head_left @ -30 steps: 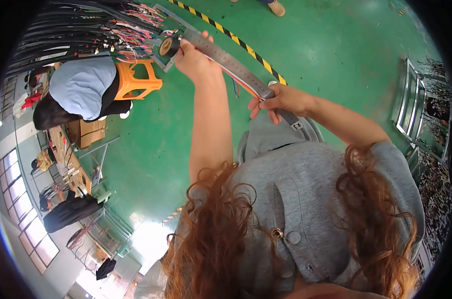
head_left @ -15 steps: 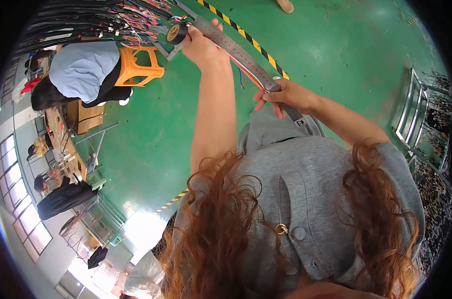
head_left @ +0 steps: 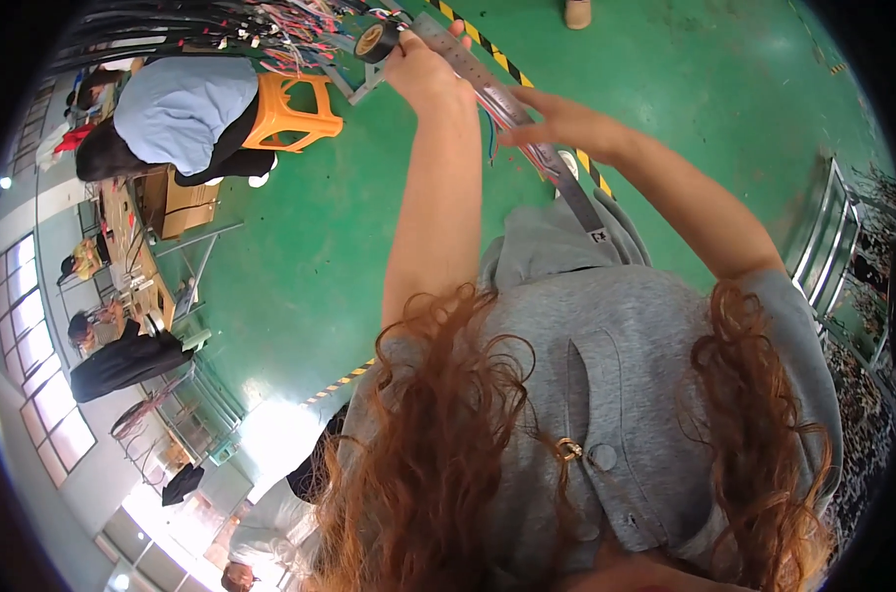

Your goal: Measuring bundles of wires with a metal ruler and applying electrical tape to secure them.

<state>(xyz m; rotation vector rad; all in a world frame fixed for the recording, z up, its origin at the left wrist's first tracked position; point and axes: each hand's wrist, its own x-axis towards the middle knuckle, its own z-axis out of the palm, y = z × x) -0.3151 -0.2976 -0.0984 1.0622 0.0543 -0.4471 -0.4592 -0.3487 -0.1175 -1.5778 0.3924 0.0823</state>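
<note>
My left hand (head_left: pixel 426 74) is closed around the far end of a long steel ruler (head_left: pixel 578 200), which slants toward my lap. A roll of black tape (head_left: pixel 376 42) sits against the thumb side of that hand; whether the fingers hold it too is hard to see. Thin coloured wires (head_left: pixel 492 109) run along the ruler's edge, and their loose ends hang near its middle. Over the ruler's middle is my right hand (head_left: pixel 571 128), somewhat blurred, its fingers stretched out and apart. Whether it touches the ruler or wires cannot be made out.
Black cables with coloured wire ends (head_left: pixel 300 35) lie at the far left. A person in a light blue top sits there on an orange stool (head_left: pixel 295 113). Black-and-yellow tape (head_left: pixel 507 67) crosses the green floor. A metal rack (head_left: pixel 818 232) stands at right.
My right hand has let go of the ruler's near part and wires and moved up along the ruler, fingers spreading. My left hand keeps its grip. The view has shifted slightly.
</note>
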